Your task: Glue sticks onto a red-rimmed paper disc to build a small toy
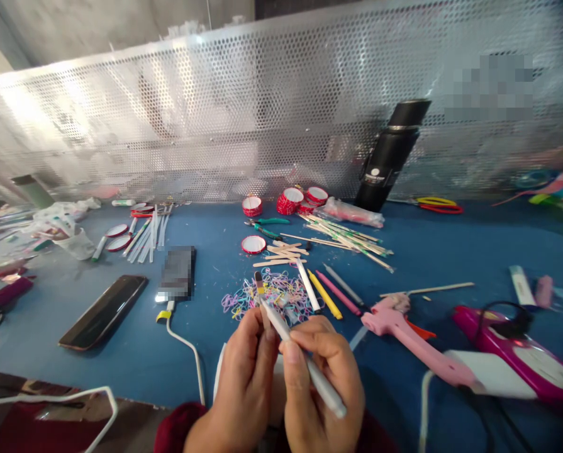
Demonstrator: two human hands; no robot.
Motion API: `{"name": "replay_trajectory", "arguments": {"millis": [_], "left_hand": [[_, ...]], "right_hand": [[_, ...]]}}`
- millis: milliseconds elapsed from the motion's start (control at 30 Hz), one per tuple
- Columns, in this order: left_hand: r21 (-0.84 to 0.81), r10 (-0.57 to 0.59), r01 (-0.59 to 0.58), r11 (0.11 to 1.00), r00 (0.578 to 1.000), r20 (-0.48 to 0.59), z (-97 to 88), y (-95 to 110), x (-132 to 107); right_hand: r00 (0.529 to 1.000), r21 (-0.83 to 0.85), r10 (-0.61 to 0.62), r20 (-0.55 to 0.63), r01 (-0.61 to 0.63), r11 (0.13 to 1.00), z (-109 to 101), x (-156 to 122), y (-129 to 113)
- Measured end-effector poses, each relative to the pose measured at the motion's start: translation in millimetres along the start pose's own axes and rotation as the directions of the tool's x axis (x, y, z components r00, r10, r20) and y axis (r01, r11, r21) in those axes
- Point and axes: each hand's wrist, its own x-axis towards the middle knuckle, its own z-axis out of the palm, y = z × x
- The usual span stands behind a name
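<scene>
My left hand and my right hand meet near the front edge of the blue table. Together they pinch a thin white pen-like stick that slants from upper left to lower right. A second thin stick with a dark and yellow tip rises from my left fingers. Just beyond my hands lies a pile of small coloured rubber bands. To its right lie several pens, white, yellow and pink.
A pink glue gun lies to the right of my hands, with a magenta tool beyond it. A black flask leans at the perforated back wall. Red tape rolls, wooden sticks, pliers and two phones lie around.
</scene>
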Motion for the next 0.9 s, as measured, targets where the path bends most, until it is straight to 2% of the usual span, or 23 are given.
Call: {"name": "replay_trajectory", "arguments": {"millis": [133, 333, 500, 667, 800, 900], "left_hand": [[-0.007, 0.016, -0.016, 1.0, 1.0, 0.018, -0.3, 1.4, 0.5], [0.01, -0.002, 0.002, 1.0, 1.0, 0.023, -1.4, 1.1, 0.6], [0.006, 0.014, -0.014, 1.0, 1.0, 0.021, -1.1, 1.3, 0.7], [0.018, -0.008, 0.007, 1.0, 1.0, 0.019, -1.5, -1.4, 1.6], [0.014, 0.011, -0.011, 1.0, 1.0, 0.009, -0.9, -1.7, 0.4], [0.027, 0.012, -0.012, 1.0, 1.0, 0.004, -0.5, -0.9, -0.8]], "right_hand": [[0.999, -0.015, -0.017, -0.038, 0.016, 1.0, -0.4, 0.5, 0.0], [1.0, 0.005, -0.003, 0.004, 0.003, 1.0, -0.3, -0.6, -0.3], [0.999, -0.017, -0.028, -0.035, 0.027, 0.999, -0.6, 0.1, 0.1], [1.0, 0.005, -0.015, 0.013, 0.015, 1.0, -0.2, -0.1, 0.9], [0.999, -0.027, -0.028, -0.04, 0.027, 0.999, 0.5, 0.1, 1.8], [0.999, 0.003, -0.027, -0.032, 0.027, 1.0, 0.4, -0.2, 1.0]]}}
